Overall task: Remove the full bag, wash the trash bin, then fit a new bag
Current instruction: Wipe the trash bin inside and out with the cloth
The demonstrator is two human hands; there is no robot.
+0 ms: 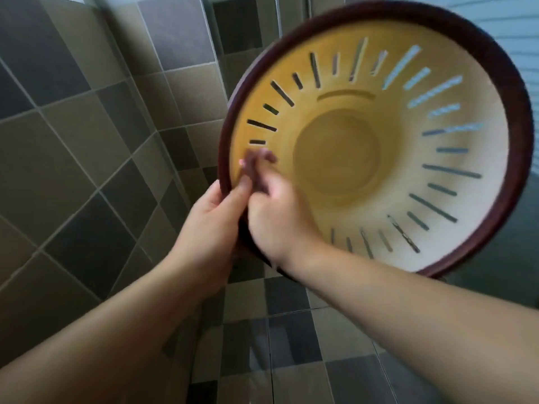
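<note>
You have one round yellow plastic trash bin with slotted walls and a dark maroon rim held up in the air, tilted so its open mouth faces you. Your left hand grips the rim at its lower left edge, thumb curled over it. Your right hand reaches inside beside it, blurred fingers bent against the inner wall; whether they hold anything, you cannot tell. Grey and beige checkered tile wall and floor lie behind and below.

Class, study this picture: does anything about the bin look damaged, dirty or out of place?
Nothing stands out. The trash bin is held tipped toward the camera, empty, no bag inside; its slots and dark rim look intact. Blur hides fine detail.
</note>
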